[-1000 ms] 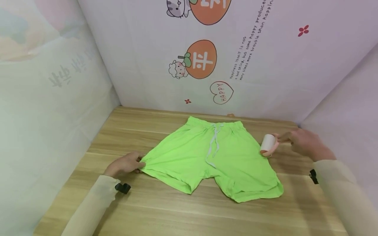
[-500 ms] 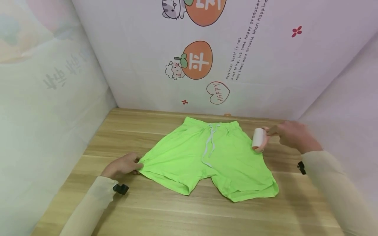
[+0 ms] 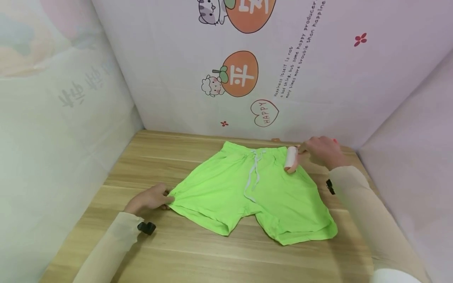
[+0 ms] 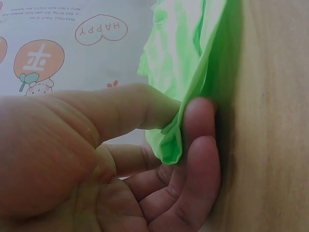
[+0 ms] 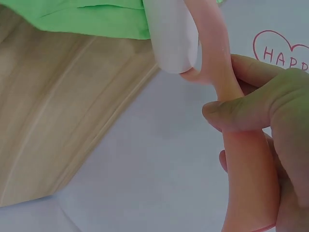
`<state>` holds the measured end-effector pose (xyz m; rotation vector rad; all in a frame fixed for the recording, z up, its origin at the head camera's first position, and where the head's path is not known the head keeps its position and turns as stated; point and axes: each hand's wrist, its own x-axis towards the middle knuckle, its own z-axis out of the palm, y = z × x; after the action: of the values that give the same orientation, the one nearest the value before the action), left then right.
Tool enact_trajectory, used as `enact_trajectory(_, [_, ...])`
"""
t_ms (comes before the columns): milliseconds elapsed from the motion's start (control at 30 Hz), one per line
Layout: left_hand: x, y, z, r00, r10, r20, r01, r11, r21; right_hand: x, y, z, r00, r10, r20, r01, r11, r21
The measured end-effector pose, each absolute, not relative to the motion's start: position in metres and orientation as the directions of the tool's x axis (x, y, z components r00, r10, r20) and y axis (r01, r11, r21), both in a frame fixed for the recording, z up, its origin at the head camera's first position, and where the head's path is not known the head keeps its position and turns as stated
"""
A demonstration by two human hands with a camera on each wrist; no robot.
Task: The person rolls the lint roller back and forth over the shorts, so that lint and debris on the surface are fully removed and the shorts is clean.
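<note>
Neon green shorts [image 3: 219, 188] with a white drawstring [image 3: 252, 177] lie spread flat, waistband toward the back wall. My left hand [image 3: 153, 196] pinches the hem corner of the left leg; in the left wrist view the cloth fold [image 4: 171, 140] sits between thumb and fingers. My right hand [image 3: 323, 151] grips the pink handle of a lint roller [image 3: 291, 159]. Its white roll lies over the shorts' upper right side, near the waistband. In the right wrist view, thumb and fingers wrap the handle [image 5: 248, 174], and the white roll [image 5: 174, 36] is beside the green cloth.
The shorts lie on a wooden table [image 3: 198, 259]. A white printed backdrop [image 3: 170, 78] rises behind the table's rear edge, with side panels [image 3: 417, 129] at left and right. Black wrist cameras [image 3: 146, 227] are strapped over the pale sleeves.
My right hand has carried the lint roller left and toward the back, from the shorts' right edge to near the waistband. The left hand keeps its pinch on the hem.
</note>
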<state>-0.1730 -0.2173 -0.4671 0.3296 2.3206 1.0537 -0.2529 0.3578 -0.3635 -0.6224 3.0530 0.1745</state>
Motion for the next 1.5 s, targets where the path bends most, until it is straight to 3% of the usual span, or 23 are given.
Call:
enact_trajectory(467, [-0.172, -0.216, -0.465, -0.809, 0.437, -0.394, -0.005, 0.664, 0.748, -0.288, 0.316, -0.364, -0.847, -0.531, 0.017, -0.518, 0.832, 0.2])
enact_trajectory(767, [-0.174, -0.218, -0.465, -0.802, 0.447, -0.395, -0.008, 0.654, 0.756, -0.307, 0.29, -0.358, -0.924, -0.38, -0.049, -0.382, 0.922, 0.058])
enact_trajectory(1067, [-0.177, -0.222, -0.467, -0.803, 0.454, -0.386, 0.003, 0.651, 0.759, -0.315, 0.256, -0.363, -0.891, -0.454, -0.007, -0.453, 0.888, 0.075])
enact_trajectory(1500, [-0.18, -0.22, -0.467, -0.805, 0.438, -0.399, -0.034, 0.639, 0.769, -0.322, 0.217, -0.359, -0.858, -0.507, -0.076, -0.504, 0.862, -0.058])
